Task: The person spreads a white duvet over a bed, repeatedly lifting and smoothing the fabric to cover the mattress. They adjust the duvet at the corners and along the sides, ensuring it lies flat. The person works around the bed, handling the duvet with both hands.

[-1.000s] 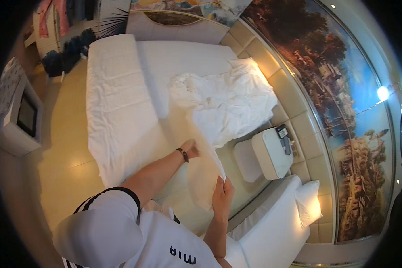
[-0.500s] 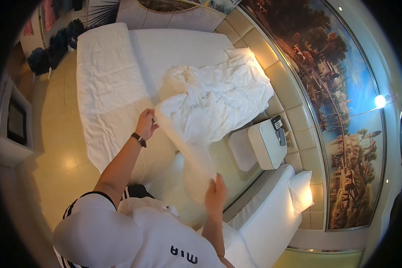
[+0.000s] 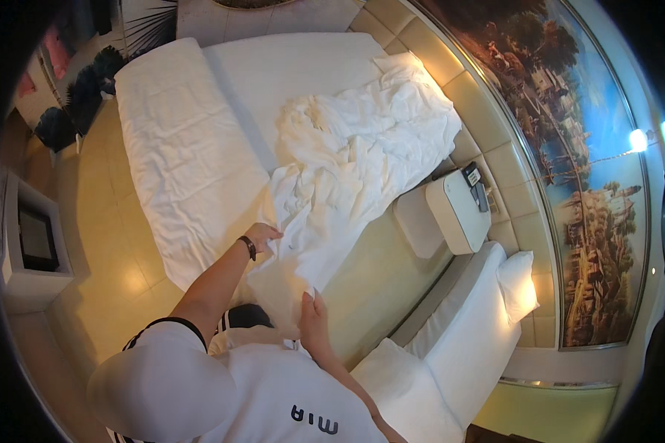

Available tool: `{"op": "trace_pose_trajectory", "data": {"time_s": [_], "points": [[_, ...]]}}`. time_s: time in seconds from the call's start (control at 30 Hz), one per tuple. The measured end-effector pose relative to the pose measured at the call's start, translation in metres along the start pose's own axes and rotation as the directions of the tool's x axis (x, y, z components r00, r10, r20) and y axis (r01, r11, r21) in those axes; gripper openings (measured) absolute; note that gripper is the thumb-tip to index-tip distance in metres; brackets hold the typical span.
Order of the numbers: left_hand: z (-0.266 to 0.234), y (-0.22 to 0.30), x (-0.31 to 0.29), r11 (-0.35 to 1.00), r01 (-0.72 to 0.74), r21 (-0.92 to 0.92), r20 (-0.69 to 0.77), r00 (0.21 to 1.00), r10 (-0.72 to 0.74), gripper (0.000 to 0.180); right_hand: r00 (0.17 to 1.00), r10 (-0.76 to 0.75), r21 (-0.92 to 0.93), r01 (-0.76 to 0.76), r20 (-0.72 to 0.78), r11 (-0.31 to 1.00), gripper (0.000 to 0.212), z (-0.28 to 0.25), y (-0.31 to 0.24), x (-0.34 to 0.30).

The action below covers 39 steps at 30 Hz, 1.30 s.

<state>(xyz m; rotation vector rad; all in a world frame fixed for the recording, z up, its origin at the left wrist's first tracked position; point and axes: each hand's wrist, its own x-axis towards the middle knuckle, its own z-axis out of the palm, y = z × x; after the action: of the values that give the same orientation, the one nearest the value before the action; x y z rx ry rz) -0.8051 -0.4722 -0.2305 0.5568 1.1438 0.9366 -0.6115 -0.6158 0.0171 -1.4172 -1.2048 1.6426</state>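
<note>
A crumpled white bed sheet lies bunched across the near right part of the large bed, its near end drawn toward me. My left hand, with a dark watch on its wrist, grips the sheet's edge beside the mattress. Lower and to the right, my right hand pinches another part of that edge between thumb and fingers. Between both hands the cloth hangs in loose folds over the bed's near side. A folded white duvet covers the left end of the bed.
A white nightstand with a dark telephone stands between the large bed and a second bed with a white pillow. Padded panels and a big framed painting line the right wall.
My right hand has moved left and slightly up, closer to the left one. My left hand has come down and a little right. The stretched sheet edge has slackened and dropped.
</note>
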Motion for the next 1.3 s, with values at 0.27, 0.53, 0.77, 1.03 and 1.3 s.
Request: {"op": "trace_pose_trajectory", "data": {"time_s": [0.27,0.53,0.77,1.03,1.3], "points": [[0.052,0.01,-0.022,0.744,0.334,0.578,-0.146,0.94,-0.309,0.073,0.988,0.016,-0.175,0.011,0.152,0.984,0.032,0.013,0.01,-0.008],[0.04,0.072,-0.023,0.875,-0.366,-0.316,-0.357,0.901,0.247,0.025,0.984,-0.094,-0.879,-0.092,-0.154,0.468,0.039,-0.019,0.047,-0.012],[0.002,0.123,-0.127,0.746,-0.624,-0.234,-0.558,0.714,0.422,0.029,0.805,-0.307,-0.724,-0.205,-0.507,0.658,0.029,-0.054,0.107,-0.019],[-0.025,0.117,-0.167,0.753,-0.658,0.012,-0.609,0.592,0.528,0.036,0.657,-0.404,-0.302,0.27,-0.636,0.914,0.042,-0.031,0.085,-0.057],[-0.085,0.074,-0.178,0.863,-0.43,-0.265,-0.605,0.771,0.199,0.038,0.992,-0.072,-0.877,0.125,0.104,0.463,0.017,0.007,0.148,-0.111]]}}
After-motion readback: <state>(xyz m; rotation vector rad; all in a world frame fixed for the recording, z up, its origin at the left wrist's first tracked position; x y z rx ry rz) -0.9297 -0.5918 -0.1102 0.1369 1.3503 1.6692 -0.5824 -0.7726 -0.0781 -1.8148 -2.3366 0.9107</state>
